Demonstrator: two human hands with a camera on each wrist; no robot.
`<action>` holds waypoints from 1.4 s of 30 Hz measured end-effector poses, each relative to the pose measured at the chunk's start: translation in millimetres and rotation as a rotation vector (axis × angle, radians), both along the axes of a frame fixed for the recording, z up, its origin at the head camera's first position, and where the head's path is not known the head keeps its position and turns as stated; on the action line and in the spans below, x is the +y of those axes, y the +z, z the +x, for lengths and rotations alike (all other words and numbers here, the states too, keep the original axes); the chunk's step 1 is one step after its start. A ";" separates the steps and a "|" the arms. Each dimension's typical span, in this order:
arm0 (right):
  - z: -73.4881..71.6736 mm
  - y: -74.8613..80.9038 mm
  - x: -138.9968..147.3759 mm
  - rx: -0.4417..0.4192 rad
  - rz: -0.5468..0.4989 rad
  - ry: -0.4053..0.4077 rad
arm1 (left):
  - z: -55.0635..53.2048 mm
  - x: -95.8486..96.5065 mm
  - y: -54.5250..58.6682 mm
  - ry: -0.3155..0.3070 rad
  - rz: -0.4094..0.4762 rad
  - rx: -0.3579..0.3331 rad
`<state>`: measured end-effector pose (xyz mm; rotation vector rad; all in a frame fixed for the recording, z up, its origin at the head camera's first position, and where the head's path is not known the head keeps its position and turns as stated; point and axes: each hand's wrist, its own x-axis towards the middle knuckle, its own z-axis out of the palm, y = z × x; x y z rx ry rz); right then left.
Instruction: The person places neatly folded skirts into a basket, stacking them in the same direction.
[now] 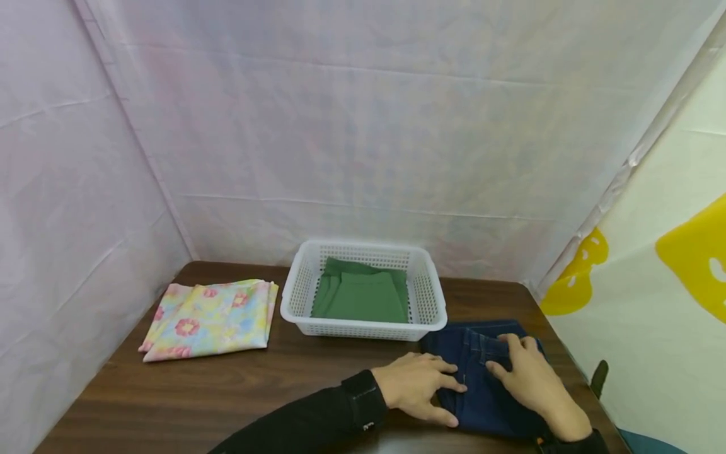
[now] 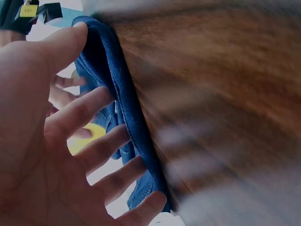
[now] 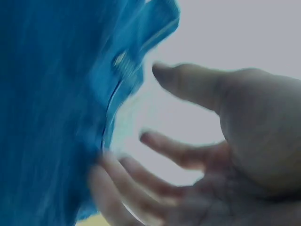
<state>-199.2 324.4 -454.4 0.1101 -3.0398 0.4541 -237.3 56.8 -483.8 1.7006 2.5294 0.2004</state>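
Note:
Folded dark blue jeans (image 1: 482, 407) lie at the right of the table, waistband and fly side up. My left hand (image 1: 416, 386) is spread at their left edge, its fingertips touching the denim. In the left wrist view, the left fingers (image 2: 106, 141) stretch along the edge of the folded jeans (image 2: 126, 94). My right hand (image 1: 527, 375) is over the upper right part of the jeans, fingers loosely bent. The right wrist view is blurred; the right hand (image 3: 207, 136) is beside the denim (image 3: 47, 103), thumb and fingers apart, with nothing visible between them.
A white perforated basket (image 1: 363, 330) stands at the back centre, its right front corner close to the jeans. Inside lies a folded green garment (image 1: 365, 296). A folded floral cloth (image 1: 221, 321) lies at the left of the brown wooden table (image 1: 272, 391). White fabric walls (image 1: 363, 139) enclose it.

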 end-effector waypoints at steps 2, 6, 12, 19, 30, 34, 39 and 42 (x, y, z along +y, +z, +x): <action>-4.1 1.5 12.3 0.046 0.009 -0.073 | 0.7 -0.6 0.5 -0.001 -0.012 -0.009; -13.5 2.6 38.9 -0.007 0.001 -0.176 | 1.9 -1.0 0.7 -0.013 -0.016 -0.016; -20.3 -0.7 65.7 -0.285 -0.016 -0.158 | 4.9 -0.5 0.7 -0.035 -0.024 -0.028; -16.7 -1.2 72.3 -0.334 -0.026 -0.127 | 14.5 3.2 2.3 -0.041 -0.055 -0.043; 11.1 0.1 69.6 -0.450 -0.036 -0.058 | 39.2 -7.4 7.5 -0.167 -0.085 -0.047; 21.1 -1.8 64.2 -0.429 -0.092 -0.011 | 46.8 -15.6 6.4 -0.204 -0.095 -0.051; 30.2 0.1 52.1 -0.411 -0.198 0.048 | 56.1 -30.8 11.3 -0.226 -0.080 -0.081; 32.5 0.5 43.5 -0.391 -0.217 0.072 | 58.8 -43.7 13.6 -0.232 -0.041 -0.091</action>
